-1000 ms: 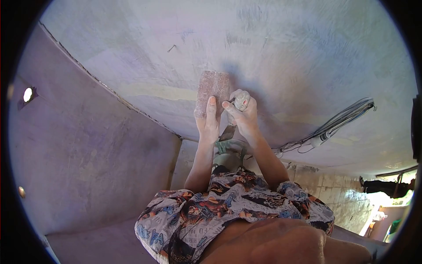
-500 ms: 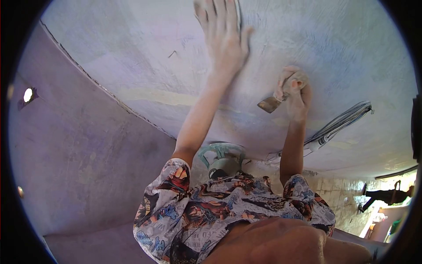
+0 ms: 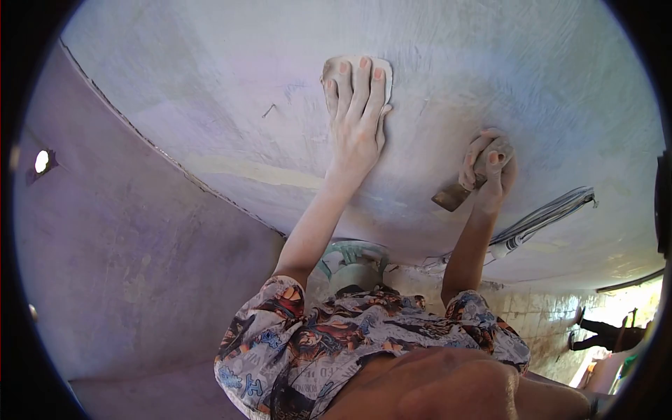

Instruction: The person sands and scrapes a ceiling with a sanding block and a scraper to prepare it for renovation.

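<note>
My left hand [image 3: 355,136] lies with fingers stretched over a flat off-white pad [image 3: 384,70], pressing it to the pale, patchy plastered wall [image 3: 231,63]. The pad's rounded upper edge shows past the fingertips; whether it is a spreader or a sanding sheet I cannot tell. To the right and lower, my right hand [image 3: 495,164] is closed around the handle of a putty knife [image 3: 451,197], its brownish blade sticking out toward the lower left. Pale dust coats the fingers of this hand, which sits close to the wall.
A bundle of cables [image 3: 549,217] comes out of the wall below my right hand. A small bent nail or wire [image 3: 269,110] pokes out to the left. Purple side wall [image 3: 140,266] meets this wall in a cracked corner. A green plastic stool [image 3: 353,253] stands below; another person's legs [image 3: 605,332] show at right.
My left hand has slid down the wall with the pad, which now shows more fully. The right hand with the putty knife has shifted lower and to the right.
</note>
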